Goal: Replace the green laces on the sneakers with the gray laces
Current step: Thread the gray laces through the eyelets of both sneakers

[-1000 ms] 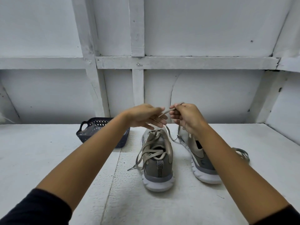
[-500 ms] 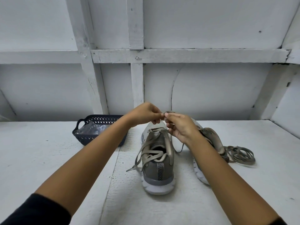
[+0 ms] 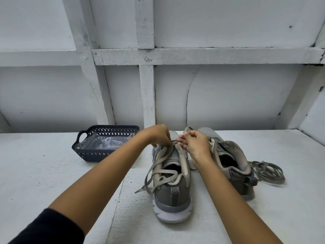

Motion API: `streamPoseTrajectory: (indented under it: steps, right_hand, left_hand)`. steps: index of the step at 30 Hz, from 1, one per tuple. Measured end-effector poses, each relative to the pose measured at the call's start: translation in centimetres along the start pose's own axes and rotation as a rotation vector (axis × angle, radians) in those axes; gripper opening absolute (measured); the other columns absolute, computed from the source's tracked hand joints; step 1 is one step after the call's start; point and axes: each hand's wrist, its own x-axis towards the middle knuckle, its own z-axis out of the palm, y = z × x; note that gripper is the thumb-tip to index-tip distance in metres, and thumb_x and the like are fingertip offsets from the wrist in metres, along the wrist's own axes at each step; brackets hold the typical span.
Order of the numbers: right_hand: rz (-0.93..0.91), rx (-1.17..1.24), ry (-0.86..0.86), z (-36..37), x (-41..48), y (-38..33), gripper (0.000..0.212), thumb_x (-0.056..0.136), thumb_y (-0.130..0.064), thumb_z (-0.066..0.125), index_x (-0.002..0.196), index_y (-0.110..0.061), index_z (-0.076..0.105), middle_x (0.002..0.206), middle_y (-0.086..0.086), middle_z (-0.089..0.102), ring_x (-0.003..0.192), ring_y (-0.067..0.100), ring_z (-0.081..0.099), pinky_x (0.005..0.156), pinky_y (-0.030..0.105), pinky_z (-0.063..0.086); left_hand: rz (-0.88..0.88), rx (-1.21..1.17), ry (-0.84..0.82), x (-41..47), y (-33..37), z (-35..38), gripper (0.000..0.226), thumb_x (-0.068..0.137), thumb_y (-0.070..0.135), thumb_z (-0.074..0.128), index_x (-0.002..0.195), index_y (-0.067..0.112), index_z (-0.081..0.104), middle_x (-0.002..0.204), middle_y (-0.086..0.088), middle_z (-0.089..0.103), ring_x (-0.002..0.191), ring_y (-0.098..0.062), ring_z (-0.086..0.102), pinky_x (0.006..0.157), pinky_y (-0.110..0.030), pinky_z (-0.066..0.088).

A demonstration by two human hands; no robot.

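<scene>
Two grey sneakers stand heel-toward-me on the white table. The left sneaker [image 3: 171, 187] has a loose grey lace [image 3: 158, 170] threaded through it, ends trailing to the left. My left hand [image 3: 157, 136] pinches that lace near the shoe's front eyelets. My right hand [image 3: 194, 143] pinches the other lace end just above the same spot. The right sneaker [image 3: 230, 159] has an open tongue and no lace that I can see. A removed lace [image 3: 267, 171] lies coiled on the table to its right.
A dark plastic basket [image 3: 105, 140] with a clear plastic bag inside sits at the back left of the table. A white wall with wooden battens rises right behind the shoes.
Both hands have come down from above the shoes to the front eyelets of the left sneaker. The view has tilted, bringing the right sneaker and coiled lace into fuller sight.
</scene>
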Motion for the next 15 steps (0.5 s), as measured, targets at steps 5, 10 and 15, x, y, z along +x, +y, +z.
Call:
streamPoseTrajectory:
  steps: [5, 10, 15]
  right_hand:
    - [-0.051, -0.033, -0.005, -0.6, 0.5, 1.0, 0.016, 0.093, 0.005, 0.050, 0.082, -0.005, 0.056, 0.069, 0.006, 0.059, 0.055, 0.008, 0.062, 0.054, 0.016, 0.054]
    - [-0.147, -0.272, 0.074, -1.1, 1.3, 2.3, 0.028, 0.088, 0.001, 0.058, 0.067, -0.018, 0.058, 0.064, 0.002, 0.058, 0.056, 0.007, 0.057, 0.051, 0.018, 0.049]
    - [-0.109, -0.193, 0.088, -1.1, 1.8, 3.1, 0.017, 0.087, 0.010, 0.054, 0.081, -0.006, 0.053, 0.063, 0.010, 0.053, 0.036, -0.003, 0.050, 0.039, 0.011, 0.041]
  left_hand:
    - [-0.021, -0.052, 0.171, 1.1, -0.1, 0.3, 0.020, 0.088, 0.018, 0.058, 0.100, 0.009, 0.070, 0.089, -0.010, 0.065, 0.080, -0.023, 0.060, 0.068, -0.030, 0.053]
    - [-0.018, 0.017, 0.412, 1.7, -0.1, 1.9, 0.020, 0.090, 0.020, 0.054, 0.102, 0.014, 0.068, 0.104, -0.010, 0.067, 0.098, -0.028, 0.060, 0.070, -0.027, 0.042]
    - [-0.044, 0.030, 0.479, 1.9, 0.4, 3.2, 0.021, 0.083, 0.014, 0.055, 0.096, 0.018, 0.071, 0.100, -0.011, 0.068, 0.095, -0.032, 0.061, 0.071, -0.031, 0.046]
